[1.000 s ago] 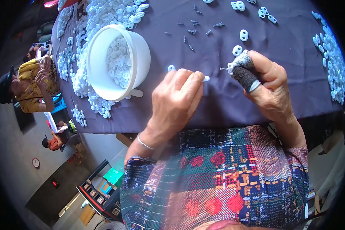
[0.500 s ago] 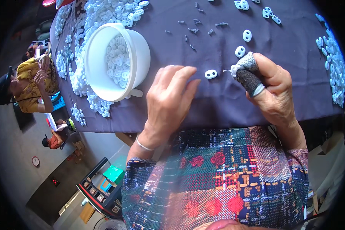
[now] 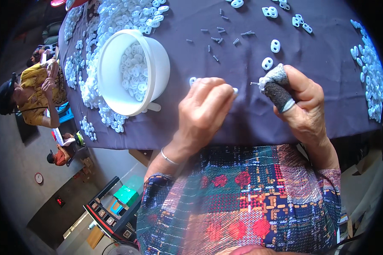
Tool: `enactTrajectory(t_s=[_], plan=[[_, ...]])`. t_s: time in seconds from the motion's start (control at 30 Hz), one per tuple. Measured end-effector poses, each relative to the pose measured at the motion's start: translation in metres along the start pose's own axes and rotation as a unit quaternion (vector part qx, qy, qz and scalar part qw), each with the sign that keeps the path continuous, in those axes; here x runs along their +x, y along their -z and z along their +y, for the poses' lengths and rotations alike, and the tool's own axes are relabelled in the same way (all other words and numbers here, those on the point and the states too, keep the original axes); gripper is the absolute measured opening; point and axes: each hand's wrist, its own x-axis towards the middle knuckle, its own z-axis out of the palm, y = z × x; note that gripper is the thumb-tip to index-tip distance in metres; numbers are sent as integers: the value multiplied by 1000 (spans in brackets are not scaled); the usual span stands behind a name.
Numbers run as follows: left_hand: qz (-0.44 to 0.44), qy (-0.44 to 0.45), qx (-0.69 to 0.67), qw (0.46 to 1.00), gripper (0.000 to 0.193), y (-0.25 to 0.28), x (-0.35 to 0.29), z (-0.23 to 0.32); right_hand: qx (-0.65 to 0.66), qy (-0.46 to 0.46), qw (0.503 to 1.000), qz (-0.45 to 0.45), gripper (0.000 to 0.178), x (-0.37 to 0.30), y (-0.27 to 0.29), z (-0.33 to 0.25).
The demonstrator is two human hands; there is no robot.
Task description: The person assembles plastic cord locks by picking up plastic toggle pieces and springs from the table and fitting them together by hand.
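Observation:
My right hand (image 3: 304,95), with grey knitted covers on the thumb and forefinger, pinches a small whitish plastic piece (image 3: 262,85). A thin metal spring (image 3: 254,83) sticks out of it to the left. Facing it, my left hand (image 3: 204,108) has its fingertips closed on a white cord lock piece (image 3: 235,90), of which only an edge shows. Another white piece (image 3: 192,80) peeks out behind the left knuckles. Beyond the right hand lie two oval two-hole cord lock pieces (image 3: 267,63) on the dark cloth.
A white tub (image 3: 159,72) of white pieces stands at the left, amid a large heap of them (image 3: 89,85). Loose springs (image 3: 217,40) lie scattered at the far middle. More pieces (image 3: 370,80) line the right edge. A person in yellow (image 3: 34,85) sits further left.
My left hand has moved right and closed on the two-hole piece that lay on the cloth between my hands. The right hand keeps its pinch, nearly in place.

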Motion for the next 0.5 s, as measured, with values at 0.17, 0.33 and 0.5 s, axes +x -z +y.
enactTrajectory(t_s=[0.17,0.33,0.5], plan=[[-55,-24,32,998,23,6,-2,1,23,-46,999,7,17,0,3,-6],[25,56,82,995,21,12,-15,5,32,-49,998,8,19,1,2,-3],[-17,96,121,988,22,2,-7,12,16,-32,999,-8,18,-1,-3,1]])
